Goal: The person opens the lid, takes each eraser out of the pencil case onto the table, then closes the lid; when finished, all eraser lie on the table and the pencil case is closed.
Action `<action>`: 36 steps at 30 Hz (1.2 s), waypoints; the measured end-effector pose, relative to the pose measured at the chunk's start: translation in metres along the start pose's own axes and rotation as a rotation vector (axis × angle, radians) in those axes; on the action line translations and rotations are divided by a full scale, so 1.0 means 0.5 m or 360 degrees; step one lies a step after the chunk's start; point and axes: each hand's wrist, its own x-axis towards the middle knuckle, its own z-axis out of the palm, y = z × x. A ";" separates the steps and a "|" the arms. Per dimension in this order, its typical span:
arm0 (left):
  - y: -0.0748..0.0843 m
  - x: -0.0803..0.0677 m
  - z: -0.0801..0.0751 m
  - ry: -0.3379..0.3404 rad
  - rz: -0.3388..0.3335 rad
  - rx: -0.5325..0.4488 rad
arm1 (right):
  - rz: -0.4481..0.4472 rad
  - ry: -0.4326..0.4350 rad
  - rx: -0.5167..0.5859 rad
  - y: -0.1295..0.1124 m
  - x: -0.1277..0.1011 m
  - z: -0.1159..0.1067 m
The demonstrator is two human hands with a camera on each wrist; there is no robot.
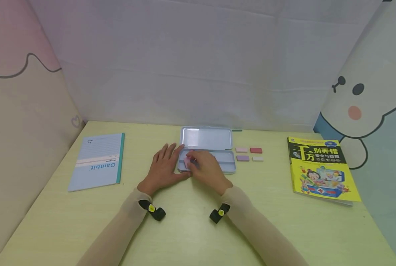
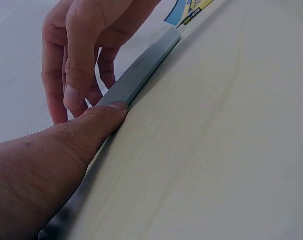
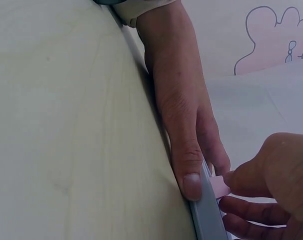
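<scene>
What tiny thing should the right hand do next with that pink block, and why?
Perhaps ease the pink block down into the pencil case. The right hand pinches it at the case's open left end, where it shows above the rim, and the left hand touches that end, which should help steady it.

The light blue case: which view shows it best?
The head view. It shows the case from above with its open lid and inside, though the right hand covers part. The left wrist view shows mainly its outer side; the right wrist view, only part of that side, near the pink block.
</scene>
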 end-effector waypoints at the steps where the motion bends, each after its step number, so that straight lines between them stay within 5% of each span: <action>1: 0.000 0.000 0.000 0.0002 0.0002 0.0004 | 0.0014 -0.0007 -0.0008 0.000 0.002 0.002; 14: 0.000 0.000 0.002 -0.0002 0.0000 0.0007 | 0.0116 -0.0073 -0.0112 -0.011 0.014 0.010; 36: -0.001 -0.001 0.002 0.0045 0.0029 -0.0026 | 0.0021 0.0004 0.0120 0.012 -0.002 0.002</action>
